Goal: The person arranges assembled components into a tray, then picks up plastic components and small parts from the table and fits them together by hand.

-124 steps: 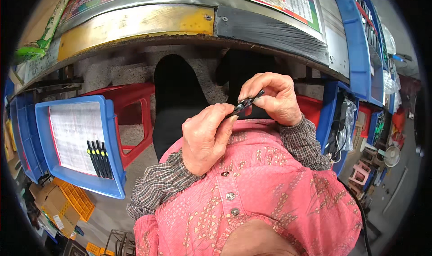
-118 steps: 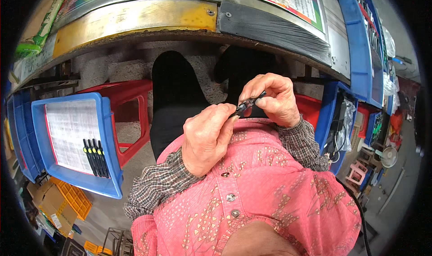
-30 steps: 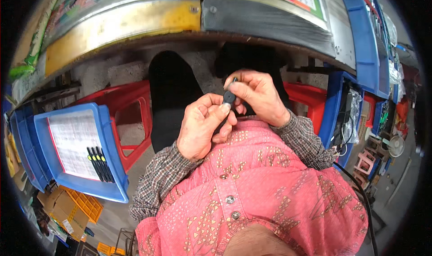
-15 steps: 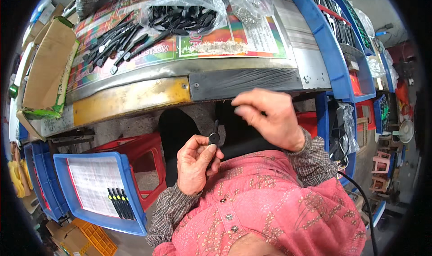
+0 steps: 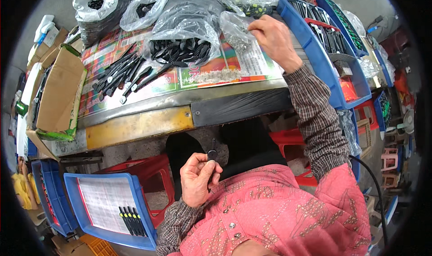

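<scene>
My left hand [image 5: 198, 177], closed, holds a small black part with a round disc head [image 5: 212, 155] and a thin stem pointing away from me, above my lap. My right hand [image 5: 274, 39] is stretched over the far right of the table. Its fingers are drawn together at the mouth of a clear plastic bag [image 5: 234, 27] of small pale bits; whatever they pinch is too small to tell. Left of that bag, a larger clear bag [image 5: 182, 33] spills black leaf-shaped parts [image 5: 177, 51]. Several long black strips [image 5: 119, 74] lie loosely piled at its left.
A blue tray [image 5: 72, 202] at my lower left holds several black pieces with yellow-green dots [image 5: 131, 221]. A cardboard box [image 5: 63, 92] stands at the table's left end. Blue bins [image 5: 310, 53] of black parts line the right. Red stools [image 5: 155, 175] stand beneath the table.
My right hand has gone from near my left hand, over my lap, up and away to the small bag on the table. My left hand still holds the black part. The view has shifted.
</scene>
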{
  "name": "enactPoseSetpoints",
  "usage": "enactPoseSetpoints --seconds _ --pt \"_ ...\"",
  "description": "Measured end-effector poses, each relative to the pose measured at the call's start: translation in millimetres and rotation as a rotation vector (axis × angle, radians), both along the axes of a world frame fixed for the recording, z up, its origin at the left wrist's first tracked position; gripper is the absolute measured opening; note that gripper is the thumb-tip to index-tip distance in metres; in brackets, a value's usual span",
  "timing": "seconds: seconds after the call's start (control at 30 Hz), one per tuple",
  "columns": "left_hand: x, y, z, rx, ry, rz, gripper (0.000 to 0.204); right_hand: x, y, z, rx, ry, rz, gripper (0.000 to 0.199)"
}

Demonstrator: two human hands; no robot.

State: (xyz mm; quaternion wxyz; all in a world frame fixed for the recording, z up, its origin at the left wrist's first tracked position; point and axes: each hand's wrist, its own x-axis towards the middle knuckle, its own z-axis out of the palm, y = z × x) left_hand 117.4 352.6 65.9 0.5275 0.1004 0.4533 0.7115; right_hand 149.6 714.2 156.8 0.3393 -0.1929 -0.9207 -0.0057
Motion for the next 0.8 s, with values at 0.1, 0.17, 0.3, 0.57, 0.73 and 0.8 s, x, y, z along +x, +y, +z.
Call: enactPoseSetpoints --seconds 0.1,0.17,0.3,0.57,0.73,0.8 --pt "-0.7 0.7 -1.2 -0.022 0.008 -0.009 0.010 -15.7 13.4 -5.6 0.094 -0.083 0.019 0.012" --pt "-1.0 0.9 -0.7 -0.032 0.014 -0.012 0.011 -25.6 17.8 -4.4 0.063 -0.161 -0.001 0.013" --pt "-0.7 2.3 -4.4 -0.029 0.013 -0.017 0.011 -34.5 28.9 -15.1 0.081 -0.192 0.056 0.014" --pt "0.4 5.3 -6.5 -0.071 -0.015 -0.042 0.009 -46.0 35.0 -25.5 0.099 -0.189 0.022 0.011" --pt "2.2 4.6 -6.6 -0.068 -0.018 -0.037 0.007 -48.2 34.1 -17.8 0.084 -0.263 -0.019 0.011" --pt "2.9 4.3 -6.5 -0.043 -0.028 -0.026 0.007 -47.6 33.8 -17.2 0.074 -0.282 -0.018 0.011"
